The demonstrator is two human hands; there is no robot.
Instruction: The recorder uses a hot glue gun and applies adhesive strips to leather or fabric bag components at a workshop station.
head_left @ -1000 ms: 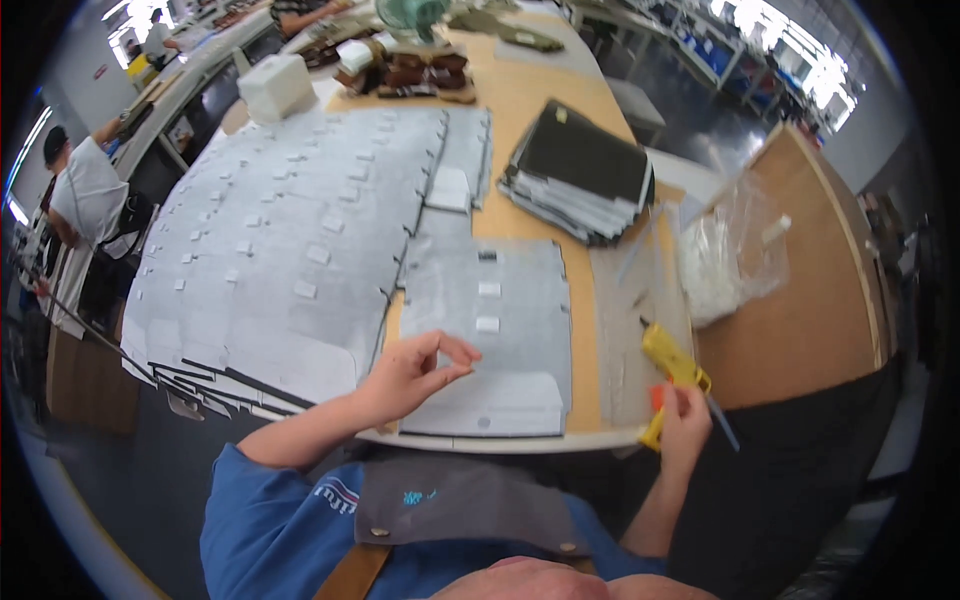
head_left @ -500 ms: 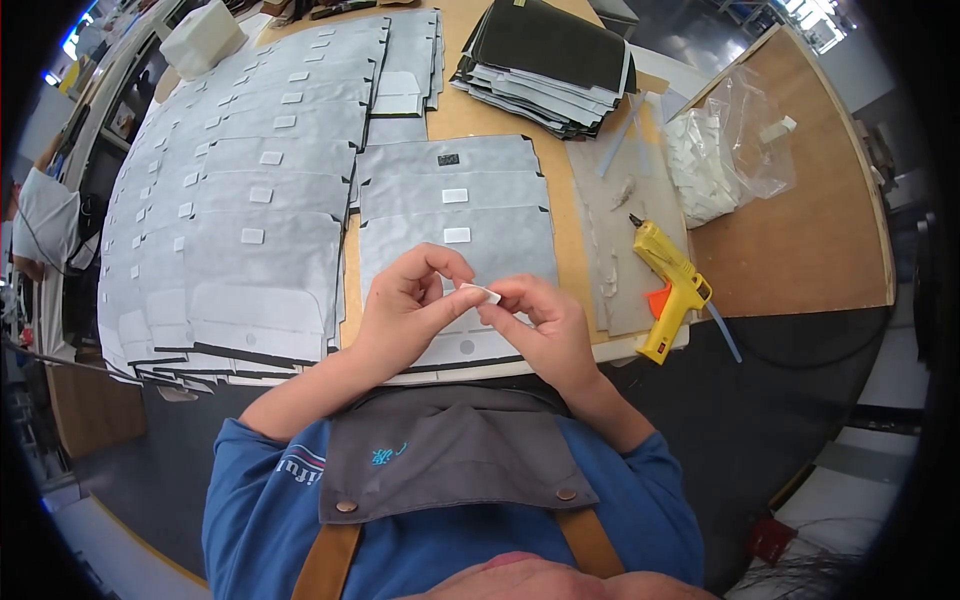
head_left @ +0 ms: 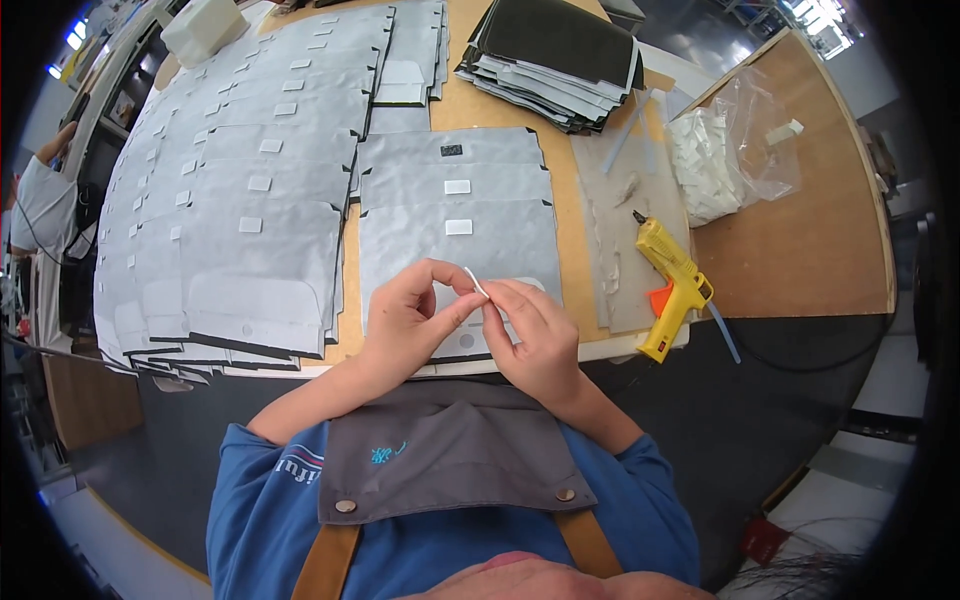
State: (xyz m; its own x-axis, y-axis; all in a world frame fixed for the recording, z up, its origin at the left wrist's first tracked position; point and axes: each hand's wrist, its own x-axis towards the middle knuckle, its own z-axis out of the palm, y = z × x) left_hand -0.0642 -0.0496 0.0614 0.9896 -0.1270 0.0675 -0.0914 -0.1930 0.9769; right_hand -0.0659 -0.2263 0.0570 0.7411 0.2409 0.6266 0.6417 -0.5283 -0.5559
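My left hand point(head_left: 403, 315) and my right hand point(head_left: 541, 338) meet above the near end of a stack of grey fabric panels point(head_left: 395, 232). Between their fingertips they pinch a small white patch point(head_left: 475, 281), seen almost edge-on as a thin strip. Thumbs and forefingers of both hands are closed on it. Beyond the hands, the overlapping panels carry a white rectangular patch point(head_left: 459, 227), another white patch point(head_left: 457, 187) and a black patch point(head_left: 452, 151). The panels' near part is partly hidden under my hands.
A yellow glue gun point(head_left: 668, 285) lies right of the panels, its cord trailing off the edge. Past it sits a clear bag of white pieces point(head_left: 703, 165) against a wooden board point(head_left: 815, 220). Dark folded panels point(head_left: 550, 50) are stacked behind. Many patched panels point(head_left: 270, 235) overlap at left.
The white patch has turned from showing its flat face to nearly edge-on. My right fingers have drawn in closer to the left ones, and the view has shifted slightly.
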